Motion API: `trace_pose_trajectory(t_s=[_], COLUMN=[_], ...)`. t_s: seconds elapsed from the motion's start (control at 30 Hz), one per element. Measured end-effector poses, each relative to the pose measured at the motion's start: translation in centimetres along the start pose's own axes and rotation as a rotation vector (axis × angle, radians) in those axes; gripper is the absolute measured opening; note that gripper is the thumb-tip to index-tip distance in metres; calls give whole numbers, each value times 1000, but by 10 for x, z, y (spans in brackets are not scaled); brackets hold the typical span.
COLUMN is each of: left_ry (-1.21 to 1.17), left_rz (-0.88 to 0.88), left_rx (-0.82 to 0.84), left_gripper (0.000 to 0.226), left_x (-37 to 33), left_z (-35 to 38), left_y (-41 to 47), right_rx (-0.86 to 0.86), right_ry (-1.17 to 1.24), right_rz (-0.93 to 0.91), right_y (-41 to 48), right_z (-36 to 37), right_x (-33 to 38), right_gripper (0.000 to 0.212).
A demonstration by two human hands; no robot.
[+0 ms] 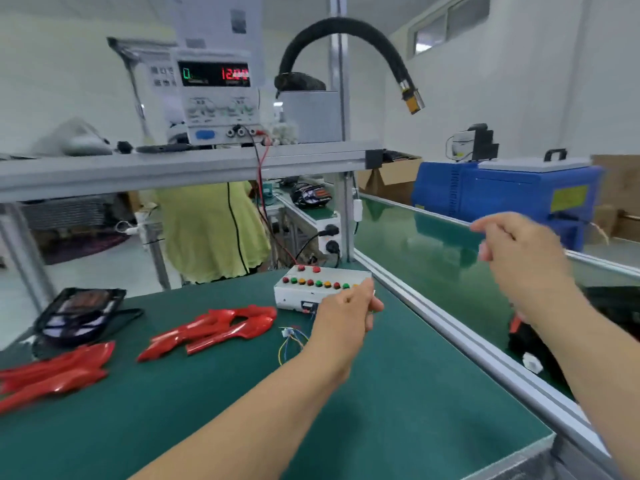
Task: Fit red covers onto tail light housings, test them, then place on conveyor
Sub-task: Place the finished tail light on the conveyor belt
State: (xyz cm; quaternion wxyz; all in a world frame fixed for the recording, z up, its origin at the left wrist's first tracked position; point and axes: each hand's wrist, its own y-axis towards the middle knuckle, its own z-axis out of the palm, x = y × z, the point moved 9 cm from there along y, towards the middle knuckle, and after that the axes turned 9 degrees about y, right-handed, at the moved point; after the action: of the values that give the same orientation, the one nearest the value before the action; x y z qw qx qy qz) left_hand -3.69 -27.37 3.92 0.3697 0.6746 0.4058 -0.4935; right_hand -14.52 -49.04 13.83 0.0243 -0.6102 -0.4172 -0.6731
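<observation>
Red covers (214, 330) lie in the middle of the green bench mat, and more red covers (52, 372) sit at its left edge. A black tail light housing (79, 313) rests at the back left. My left hand (346, 306) is by the white test box (318, 285) with its coloured buttons; its fingers are curled round a small connector. Loose coloured wires (291, 337) lie just left of it. My right hand (519, 244) hovers, fingers relaxed and holding nothing, over the conveyor belt (433, 258). A black tail light (530, 344) lies on the belt, partly hidden by my right forearm.
An aluminium rail (450, 327) separates bench and conveyor. A power supply (218, 98) stands on the upper shelf, with leads hanging down. A person in a yellow-green top (211, 230) stands behind the bench. A blue machine (502, 192) sits beyond the belt. Another light (311, 195) lies further away.
</observation>
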Motion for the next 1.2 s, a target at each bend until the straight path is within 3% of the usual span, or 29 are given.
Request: trace_pose_trajectory(t_s=[0.23, 0.4, 0.77, 0.9, 1.07, 1.2], left_ry=[105, 58, 187, 405, 843, 1298], left_rz=[-65, -206, -271, -252, -251, -416], left_rx=[-215, -378, -574, -605, -676, -608], left_gripper=[37, 34, 35, 29, 17, 45], left_x=[47, 82, 141, 143, 127, 135], left_z=[-126, -194, -284, -316, -371, -402], left_y=[-26, -32, -26, -7, 23, 45], right_rx=[367, 569, 747, 744, 741, 756], right_ry=[80, 137, 224, 195, 204, 215], right_rz=[75, 102, 268, 341, 348, 361], right_y=[-78, -126, -190, -202, -201, -199], right_z=[154, 251, 357, 361, 362, 363], right_x=[-17, -8, -10, -35, -41, -44], right_gripper=[32, 34, 26, 24, 23, 23])
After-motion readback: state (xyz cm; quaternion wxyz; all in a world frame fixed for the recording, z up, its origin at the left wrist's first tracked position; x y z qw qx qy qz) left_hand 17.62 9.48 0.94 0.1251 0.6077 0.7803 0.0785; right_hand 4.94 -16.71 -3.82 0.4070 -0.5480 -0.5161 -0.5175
